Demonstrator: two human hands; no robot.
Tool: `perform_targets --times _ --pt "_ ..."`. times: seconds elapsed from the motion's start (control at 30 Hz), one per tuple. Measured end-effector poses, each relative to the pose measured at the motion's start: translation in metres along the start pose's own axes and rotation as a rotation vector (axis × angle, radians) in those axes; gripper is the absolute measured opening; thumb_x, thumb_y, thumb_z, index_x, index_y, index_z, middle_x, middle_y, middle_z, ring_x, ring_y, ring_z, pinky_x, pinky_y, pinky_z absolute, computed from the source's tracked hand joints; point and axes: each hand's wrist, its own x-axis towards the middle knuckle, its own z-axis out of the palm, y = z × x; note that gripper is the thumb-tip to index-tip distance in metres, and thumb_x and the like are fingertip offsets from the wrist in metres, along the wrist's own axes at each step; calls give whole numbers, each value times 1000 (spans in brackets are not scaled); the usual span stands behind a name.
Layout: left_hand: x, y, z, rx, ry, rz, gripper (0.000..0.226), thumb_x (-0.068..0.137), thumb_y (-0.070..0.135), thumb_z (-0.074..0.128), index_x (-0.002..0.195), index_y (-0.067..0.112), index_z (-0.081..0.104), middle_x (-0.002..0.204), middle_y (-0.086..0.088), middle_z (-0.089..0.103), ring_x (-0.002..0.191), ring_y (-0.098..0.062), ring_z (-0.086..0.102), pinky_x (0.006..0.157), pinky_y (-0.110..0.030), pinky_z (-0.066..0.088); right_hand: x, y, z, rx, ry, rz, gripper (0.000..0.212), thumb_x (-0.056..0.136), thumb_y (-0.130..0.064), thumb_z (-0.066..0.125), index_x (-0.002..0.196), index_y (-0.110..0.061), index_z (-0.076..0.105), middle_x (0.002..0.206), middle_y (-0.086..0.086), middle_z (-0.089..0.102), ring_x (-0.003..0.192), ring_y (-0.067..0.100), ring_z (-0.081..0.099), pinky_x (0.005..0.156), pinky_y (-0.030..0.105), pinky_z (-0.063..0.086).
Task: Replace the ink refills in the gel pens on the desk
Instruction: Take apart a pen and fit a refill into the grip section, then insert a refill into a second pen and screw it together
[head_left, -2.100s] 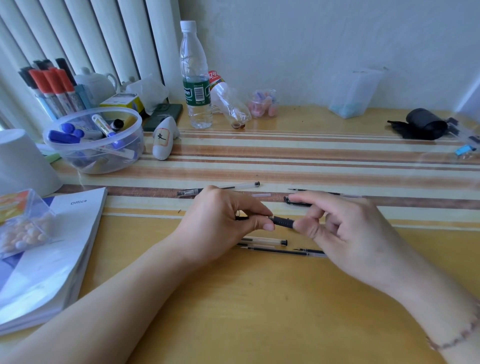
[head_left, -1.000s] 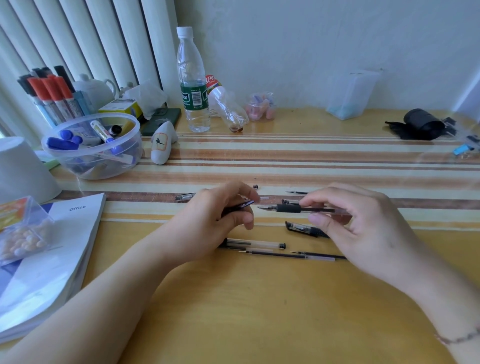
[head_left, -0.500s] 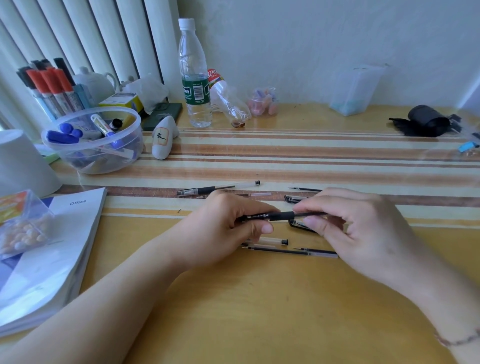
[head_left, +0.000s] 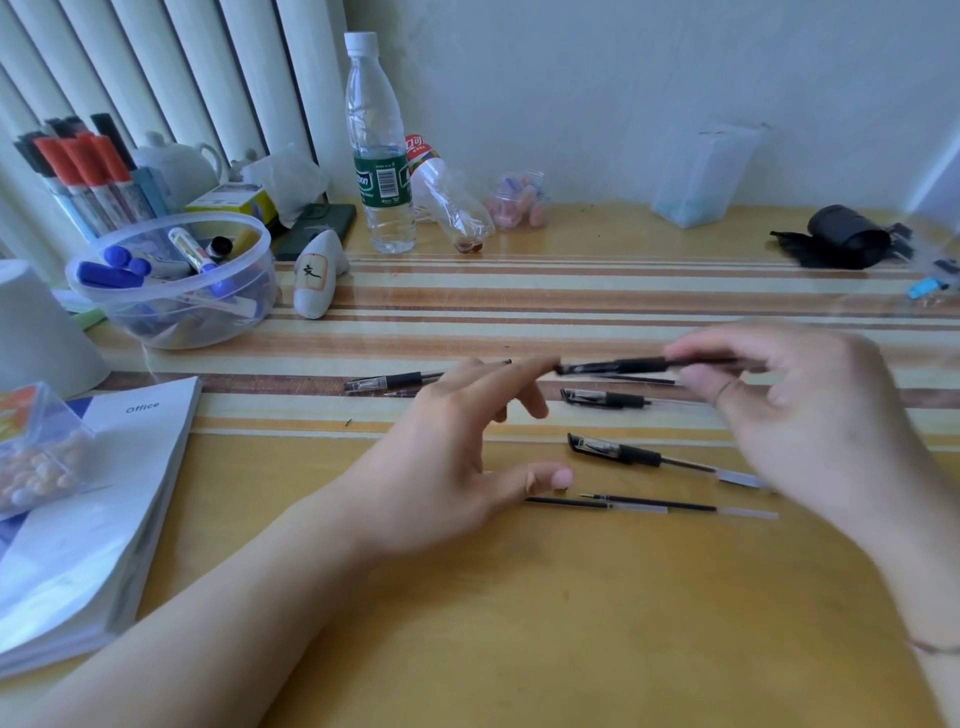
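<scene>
My right hand (head_left: 810, 415) pinches a black gel pen (head_left: 613, 365) and holds it level above the desk, its cap end pointing left. My left hand (head_left: 457, 457) hovers open just left of it, fingers spread, holding nothing; its fingertips are near the pen's tip. On the desk lie a capped black pen (head_left: 605, 399), another black pen (head_left: 618, 451) with a clear barrel end, two thin loose refills (head_left: 649, 504) nearest me, and one more pen (head_left: 395, 382) partly behind my left hand.
A clear tub of markers (head_left: 171, 280) and an "Office" booklet (head_left: 93, 499) sit at the left. A water bottle (head_left: 379, 150), a lying empty bottle (head_left: 452, 202) and a white ornament (head_left: 317, 280) stand behind. A black roll (head_left: 841, 236) lies far right.
My left hand has let go of the pen and opened. My right hand has lifted the pen up and to the right. Pens that my hands covered now show on the desk.
</scene>
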Motion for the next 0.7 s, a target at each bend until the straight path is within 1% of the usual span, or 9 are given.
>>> perform_targets --times 0.07,0.17,0.23,0.33,0.43,0.5,0.6,0.67,0.7 --pt "-4 -3 0 68 -45 47 62 84 46 69 138 21 50 118 14 60 110 -8 48 96 -25 42 5 11 -6 11 83 111 21 86 -18 67 94 -38 69 85 -32 59 83 -4 61 71 12 40" --pt "-3 -5 0 221 -116 154 32 88 43 65 116 28 68 122 11 57 112 -17 45 95 -36 42 8 20 -6 32 94 203 20 88 -17 67 94 -35 69 87 -25 64 83 -11 60 71 4 40" --pt "-2 -4 2 307 -170 210 22 89 44 62 105 32 72 124 10 56 112 -20 43 95 -38 40 8 19 -3 38 65 206 19 88 -16 67 96 -32 71 86 -27 63 82 -19 56 69 -5 37" --pt "-2 -5 2 361 -203 246 21 90 45 60 103 35 73 126 10 55 114 -22 41 97 -36 36 5 17 0 40 39 175 18 87 -17 68 98 -31 72 87 -29 62 85 -19 57 71 -7 37" --pt "-2 -5 1 368 -207 265 19 91 45 59 100 37 74 128 10 55 115 -23 40 97 -37 36 3 15 3 59 20 152 19 86 -16 68 96 -32 72 89 -29 64 87 -21 58 73 -7 37" --pt "-3 -3 0 375 -222 286 18 91 45 59 98 37 74 128 11 55 116 -23 40 96 -39 37 2 14 5 66 0 139 20 86 -15 69 94 -33 72 89 -28 65 93 -18 58 74 -6 38" --pt "-4 -1 -1 320 -251 303 14 89 44 63 94 37 75 127 11 54 118 -22 39 98 -34 35 1 12 4 74 -42 121 21 84 -15 71 90 -35 70 89 -29 65 95 -15 58 77 -5 38" --pt "-5 1 -4 265 -268 315 11 87 42 67 90 37 76 127 11 54 119 -23 38 100 -32 35 2 10 2 45 -131 96 16 83 -20 70 87 -36 70 91 -27 65 99 -7 58 82 2 39" --pt "-5 2 -5 214 -264 318 9 86 39 69 88 34 76 125 9 55 118 -23 39 99 -32 36 2 8 1 20 -188 73 13 82 -24 70 86 -37 70 92 -26 65 101 -2 57 86 11 41"
